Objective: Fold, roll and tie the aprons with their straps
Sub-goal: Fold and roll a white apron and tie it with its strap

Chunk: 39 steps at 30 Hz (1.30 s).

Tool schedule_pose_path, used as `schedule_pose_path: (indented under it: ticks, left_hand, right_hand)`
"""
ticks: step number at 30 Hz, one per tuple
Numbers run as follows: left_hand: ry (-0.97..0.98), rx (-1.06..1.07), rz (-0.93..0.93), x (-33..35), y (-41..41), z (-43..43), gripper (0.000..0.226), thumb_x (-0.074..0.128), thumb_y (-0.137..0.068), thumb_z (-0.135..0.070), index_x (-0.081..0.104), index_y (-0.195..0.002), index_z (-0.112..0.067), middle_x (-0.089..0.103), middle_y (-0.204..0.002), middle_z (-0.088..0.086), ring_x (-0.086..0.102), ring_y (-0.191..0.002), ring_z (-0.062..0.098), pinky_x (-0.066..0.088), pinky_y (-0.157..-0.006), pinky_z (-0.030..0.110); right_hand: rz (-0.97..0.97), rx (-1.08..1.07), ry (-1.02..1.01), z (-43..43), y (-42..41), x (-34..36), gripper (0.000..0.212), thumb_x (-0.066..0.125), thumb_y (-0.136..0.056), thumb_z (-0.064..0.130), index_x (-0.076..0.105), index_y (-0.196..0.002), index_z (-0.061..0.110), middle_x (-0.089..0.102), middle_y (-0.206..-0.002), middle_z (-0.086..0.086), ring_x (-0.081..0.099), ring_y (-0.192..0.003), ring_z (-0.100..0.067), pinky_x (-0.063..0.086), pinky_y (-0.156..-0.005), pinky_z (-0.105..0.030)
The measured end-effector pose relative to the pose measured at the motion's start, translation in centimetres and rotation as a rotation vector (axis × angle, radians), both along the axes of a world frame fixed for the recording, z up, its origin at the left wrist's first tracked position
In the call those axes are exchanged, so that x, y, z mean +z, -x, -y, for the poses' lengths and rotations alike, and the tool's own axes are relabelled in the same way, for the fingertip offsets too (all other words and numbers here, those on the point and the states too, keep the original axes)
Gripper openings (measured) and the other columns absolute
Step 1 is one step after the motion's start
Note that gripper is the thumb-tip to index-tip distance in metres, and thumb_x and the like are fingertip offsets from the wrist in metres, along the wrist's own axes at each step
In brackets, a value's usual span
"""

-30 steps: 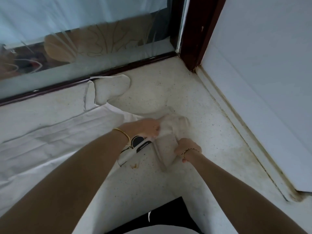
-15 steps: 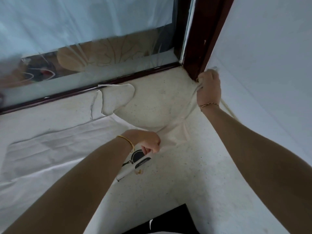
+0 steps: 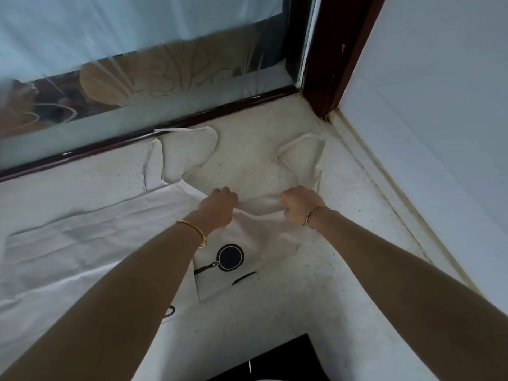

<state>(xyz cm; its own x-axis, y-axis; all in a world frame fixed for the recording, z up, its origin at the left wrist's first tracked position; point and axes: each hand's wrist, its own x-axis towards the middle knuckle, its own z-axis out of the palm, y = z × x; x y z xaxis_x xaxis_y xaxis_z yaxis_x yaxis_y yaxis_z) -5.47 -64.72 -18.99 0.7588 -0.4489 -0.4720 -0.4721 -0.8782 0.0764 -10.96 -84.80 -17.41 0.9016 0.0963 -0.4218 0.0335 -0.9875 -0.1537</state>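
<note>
**Gripped in both fists, pulled taut**

Clenched side by side at centre: left hand (image 3: 218,206) and right hand (image 3: 298,206), grasping the bunched top edge of the apron (image 3: 261,226), taut between them. Spread toward 9 o'clock over the speckled surface (image 3: 275,312), pan print (image 3: 230,257) at 6 o'clock. Looped toward 1 o'clock, a strap (image 3: 298,138). At 12 o'clock, a glass pane (image 3: 165,64); at 2 o'clock, a dark wooden post (image 3: 335,50).

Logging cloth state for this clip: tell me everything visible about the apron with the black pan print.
The apron is off-white, thin woven-looking cloth with a black frying-pan print, lying partly spread on the speckled surface. The left hand and right hand each grip its bunched top edge; a strap loop lies beyond the right hand.
</note>
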Motion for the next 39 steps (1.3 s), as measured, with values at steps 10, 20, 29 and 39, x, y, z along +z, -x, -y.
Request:
schedule_pose_path:
  ticks: [10, 20, 29, 39]
  left_hand:
    - [-0.195, -0.221, -0.008, -0.5, -3.2, -0.5, 0.021, 0.032, -0.1, -0.025, 0.052, -0.107, -0.022, 0.062, -0.107, -0.001, 0.056, -0.1, 0.02, 0.028, -0.098, 0.039]
    - [-0.313, -0.115, -0.031, -1.6, -5.7, -2.3, 0.02, 0.034, -0.098, -0.019, 0.052, -0.109, -0.021, 0.059, -0.109, -0.001, 0.054, -0.105, 0.02, 0.028, -0.098, 0.038]
    - [-0.36, -0.109, 0.001, -1.3, -5.5, -1.6, 0.021, 0.047, -0.093, -0.016, 0.057, -0.11, -0.012, 0.063, -0.107, 0.004, 0.061, -0.1, 0.023, 0.047, -0.085, 0.034]
    - [-0.269, -0.067, 0.059, -0.8, -5.0, -1.7, 0.021, 0.042, -0.093, -0.011, 0.048, -0.113, -0.009, 0.063, -0.106, 0.008, 0.061, -0.097, 0.027, 0.042, -0.085, 0.034]
  right_hand:
    - [-0.258, 0.235, 0.08, -0.1, -3.1, -1.4, 0.023, 0.057, -0.086, 0.035, 0.053, -0.087, 0.013, 0.051, -0.079, -0.001, 0.048, -0.076, -0.02, 0.035, -0.057, -0.025]
    - [-0.204, 0.144, 0.067, 1.3, -5.1, -2.6, 0.028, 0.05, -0.085, 0.022, 0.034, -0.063, 0.021, 0.035, -0.066, 0.005, 0.04, -0.067, -0.017, 0.027, -0.052, -0.023]
    - [0.131, 0.067, 0.261, 0.0, -4.5, -3.3, 0.021, 0.046, -0.092, 0.038, 0.051, -0.09, 0.018, 0.056, -0.082, 0.0, 0.054, -0.082, -0.023, 0.033, -0.08, -0.034]
    - [0.091, 0.203, 0.302, 0.2, -4.4, -3.0, 0.022, 0.038, -0.097, 0.033, 0.054, -0.104, 0.018, 0.059, -0.086, 0.001, 0.053, -0.085, -0.022, 0.033, -0.093, -0.039]
